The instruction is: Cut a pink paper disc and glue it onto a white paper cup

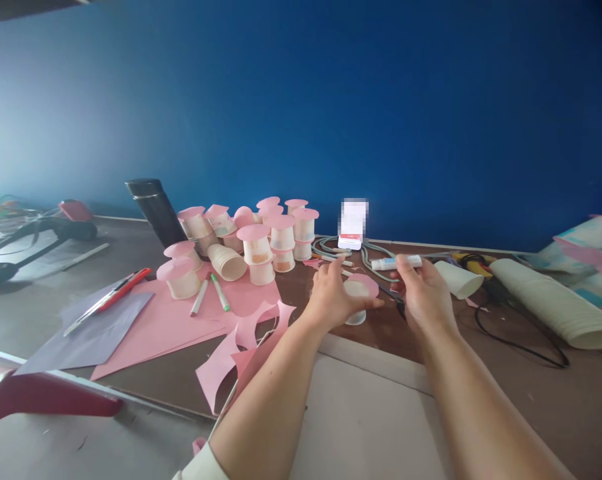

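My right hand [423, 293] pinches a white glue stick [395, 263] with a blue label, held level above the table. My left hand [328, 293] is around a paper cup [355, 317], its thumb across the front and its other fingers at the cup's left side. A pink paper disc [361, 285] lies on top of that cup, partly covered by the hand. To the left stand several stacked paper cups [261, 273] topped with pink discs. One more cup [225, 263] lies on its side among them.
Pink sheets [181, 327], a grey sheet [105, 320], a red cutter [123, 290] and two markers [219, 292] lie at left. Behind stand a black flask [155, 213] and a lit phone [351, 227]. Nested cups [555, 300] and cables [491, 327] lie at right.
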Demonstrator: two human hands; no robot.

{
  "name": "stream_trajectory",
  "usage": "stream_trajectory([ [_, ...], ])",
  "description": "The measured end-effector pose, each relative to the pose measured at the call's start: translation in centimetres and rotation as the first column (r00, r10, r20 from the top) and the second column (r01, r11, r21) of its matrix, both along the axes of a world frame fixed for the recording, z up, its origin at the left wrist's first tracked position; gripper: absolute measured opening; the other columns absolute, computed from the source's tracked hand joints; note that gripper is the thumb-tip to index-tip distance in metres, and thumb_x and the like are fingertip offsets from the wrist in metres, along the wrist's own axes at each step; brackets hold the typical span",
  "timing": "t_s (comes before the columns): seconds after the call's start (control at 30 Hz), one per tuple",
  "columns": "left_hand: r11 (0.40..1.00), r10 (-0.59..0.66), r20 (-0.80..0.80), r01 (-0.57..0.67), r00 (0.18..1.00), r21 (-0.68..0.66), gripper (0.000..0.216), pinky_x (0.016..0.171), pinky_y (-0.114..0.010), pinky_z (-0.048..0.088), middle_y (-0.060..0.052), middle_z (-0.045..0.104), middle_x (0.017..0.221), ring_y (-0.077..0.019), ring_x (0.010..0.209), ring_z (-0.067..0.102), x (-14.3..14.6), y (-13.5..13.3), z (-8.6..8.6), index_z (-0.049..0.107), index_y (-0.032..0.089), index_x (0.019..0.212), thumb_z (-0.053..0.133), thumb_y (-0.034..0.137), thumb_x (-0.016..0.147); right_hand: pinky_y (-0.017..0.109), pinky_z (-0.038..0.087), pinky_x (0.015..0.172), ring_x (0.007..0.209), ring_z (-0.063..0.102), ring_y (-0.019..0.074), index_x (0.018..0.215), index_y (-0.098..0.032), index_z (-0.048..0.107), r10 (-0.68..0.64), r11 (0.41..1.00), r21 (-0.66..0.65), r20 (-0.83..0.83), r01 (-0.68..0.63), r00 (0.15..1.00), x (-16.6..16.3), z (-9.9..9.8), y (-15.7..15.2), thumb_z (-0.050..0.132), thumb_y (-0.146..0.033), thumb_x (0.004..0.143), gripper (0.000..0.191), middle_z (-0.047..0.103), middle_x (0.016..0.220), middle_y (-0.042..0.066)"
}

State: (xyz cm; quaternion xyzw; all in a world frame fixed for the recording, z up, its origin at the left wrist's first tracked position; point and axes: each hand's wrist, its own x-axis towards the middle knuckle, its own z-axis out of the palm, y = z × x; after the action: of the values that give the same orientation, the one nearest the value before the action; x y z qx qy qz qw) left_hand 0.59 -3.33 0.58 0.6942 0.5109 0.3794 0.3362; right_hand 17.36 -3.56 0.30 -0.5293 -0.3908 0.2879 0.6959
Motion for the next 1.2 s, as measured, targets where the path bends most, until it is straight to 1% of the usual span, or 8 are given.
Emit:
stream_trajectory([
  [0.1, 0.997, -0.046, -0.127, 0.037, 0.991, -0.073, 0.106, 0.113, -0.051, 0.034, -0.021, 0.049, 0.143, -0.0405, 0.14, 0.037, 0.1, -0.3, 0.3, 0.044, 0.019, 0.145, 0.091, 0.043, 0.054, 0.031, 0.05, 0.065, 0.078, 0.063, 0.0199, 0.096, -0.023, 0.071, 0.017, 1.0, -0.002, 0.2, -0.017, 0.98, -0.1, 0.4, -0.5, 0.073, -0.065, 0.076, 0.047, 0.07, 0.084, 0.004],
  [0.3, 0.997, -0.051, -0.231, 0.034, 0.972, -0.076, 0.051, 0.099, -0.046, 0.046, -0.019, 0.065, 0.121, -0.0383, 0.119, 0.057, 0.5, -0.1, 0.2, 0.065, 0.016, 0.108, 0.084, 0.032, 0.063, 0.036, 0.052, 0.077, 0.084, 0.067, 0.0237, 0.111, -0.024, 0.072, 0.146, 0.987, -0.003, 0.427, -0.16, 0.892, -1.4, 0.6, -1.5, 0.066, -0.062, 0.084, 0.047, 0.074, 0.093, 0.006],
  [0.53, 0.998, -0.056, -0.203, 0.055, 0.978, -0.009, 0.045, 0.095, -0.044, 0.049, -0.015, 0.07, 0.113, -0.0359, 0.11, 0.063, 0.4, 0.1, -0.2, 0.066, 0.019, 0.103, 0.082, 0.028, 0.062, 0.046, 0.046, 0.1, 0.112, 0.064, 0.0296, 0.133, -0.028, 0.065, 0.083, 0.979, 0.059, 0.754, -0.193, 0.652, -1.9, -0.8, -0.3, 0.058, -0.047, 0.093, 0.045, 0.072, 0.123, 0.008],
  [0.63, 0.998, -0.065, -0.2, 0.065, 0.978, -0.006, 0.042, 0.093, -0.043, 0.05, -0.015, 0.07, 0.113, -0.0349, 0.109, 0.064, 0.4, 0.1, -0.2, 0.066, 0.019, 0.103, 0.08, 0.027, 0.064, 0.048, 0.046, 0.1, 0.112, 0.064, 0.031, 0.134, -0.026, 0.065, 0.026, 0.982, 0.097, 0.78, -0.162, 0.625, -2.4, -0.7, -0.1, 0.056, -0.045, 0.094, 0.046, 0.072, 0.12, 0.01],
  [0.8, 0.998, -0.064, -0.178, 0.061, 0.982, -0.019, 0.035, 0.09, -0.04, 0.051, -0.013, 0.072, 0.107, -0.0336, 0.106, 0.065, 0.4, 0.2, -0.2, 0.067, 0.02, 0.096, 0.08, 0.028, 0.064, 0.042, 0.05, 0.095, 0.111, 0.066, 0.0289, 0.129, -0.028, 0.068, 0.127, 0.98, 0.008, 0.741, -0.197, 0.66, -2.4, -0.4, -0.5, 0.055, -0.047, 0.094, 0.042, 0.073, 0.12, 0.008],
  [0.97, 0.998, -0.062, -0.181, 0.057, 0.982, -0.031, 0.038, 0.089, -0.04, 0.05, -0.013, 0.072, 0.105, -0.0338, 0.107, 0.064, 0.4, 0.2, -0.2, 0.067, 0.019, 0.094, 0.082, 0.031, 0.062, 0.043, 0.05, 0.086, 0.095, 0.069, 0.0307, 0.121, -0.024, 0.071, 0.031, 0.999, -0.001, 0.746, -0.046, 0.666, -1.7, -0.3, -0.9, 0.057, -0.049, 0.091, 0.041, 0.077, 0.104, 0.01],
  [1.13, 0.998, -0.061, -0.175, 0.06, 0.983, -0.012, 0.037, 0.089, -0.04, 0.05, -0.014, 0.071, 0.105, -0.0341, 0.104, 0.065, 0.3, 0.2, -0.3, 0.067, 0.02, 0.094, 0.082, 0.033, 0.063, 0.038, 0.051, 0.08, 0.091, 0.07, 0.0272, 0.111, -0.026, 0.07, 0.119, 0.989, -0.025, 0.708, -0.144, 0.696, -2.1, -0.4, -0.9, 0.058, -0.049, 0.091, 0.032, 0.077, 0.101, 0.007],
  [1.2, 0.999, -0.051, -0.187, 0.049, 0.981, -0.017, 0.038, 0.088, -0.041, 0.05, -0.014, 0.071, 0.105, -0.0344, 0.104, 0.065, 0.4, 0.2, -0.3, 0.067, 0.019, 0.093, 0.083, 0.034, 0.062, 0.039, 0.05, 0.079, 0.089, 0.07, 0.0282, 0.109, -0.025, 0.069, 0.073, 0.995, -0.01, 0.731, -0.096, 0.678, -2.1, -0.5, -0.9, 0.057, -0.049, 0.091, 0.033, 0.076, 0.097, 0.008],
])
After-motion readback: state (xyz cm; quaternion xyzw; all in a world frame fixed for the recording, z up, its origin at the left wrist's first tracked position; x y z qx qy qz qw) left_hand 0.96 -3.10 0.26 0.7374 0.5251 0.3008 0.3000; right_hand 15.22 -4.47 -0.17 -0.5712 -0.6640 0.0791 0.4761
